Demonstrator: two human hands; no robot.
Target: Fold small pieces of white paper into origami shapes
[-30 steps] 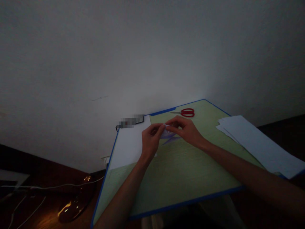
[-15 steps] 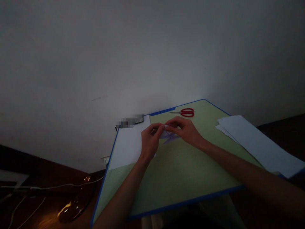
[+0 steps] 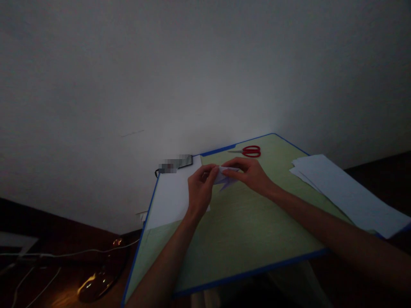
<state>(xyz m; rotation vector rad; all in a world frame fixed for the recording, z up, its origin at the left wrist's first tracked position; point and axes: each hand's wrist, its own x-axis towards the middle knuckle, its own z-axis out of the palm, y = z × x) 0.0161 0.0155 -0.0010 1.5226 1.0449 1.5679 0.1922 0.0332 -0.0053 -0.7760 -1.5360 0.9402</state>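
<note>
A small folded piece of pale purple paper (image 3: 225, 180) lies on a light green table with a blue edge (image 3: 244, 231). My left hand (image 3: 199, 190) pinches its left side, fingers curled closed. My right hand (image 3: 248, 173) pinches its upper right part with thumb and fingers pressed together. Both hands meet over the paper near the far middle of the table.
A white sheet (image 3: 173, 192) lies at the table's far left, a stack of white sheets (image 3: 346, 192) overhangs the right edge. Red-handled scissors (image 3: 248, 150) lie at the far edge by the wall. A dark object (image 3: 175, 163) sits at the far left corner. Cables (image 3: 48, 256) lie on the dark floor, left.
The folded paper and both hands shifted very slightly; the paper's visible points look a little smaller and more folded in than before.
</note>
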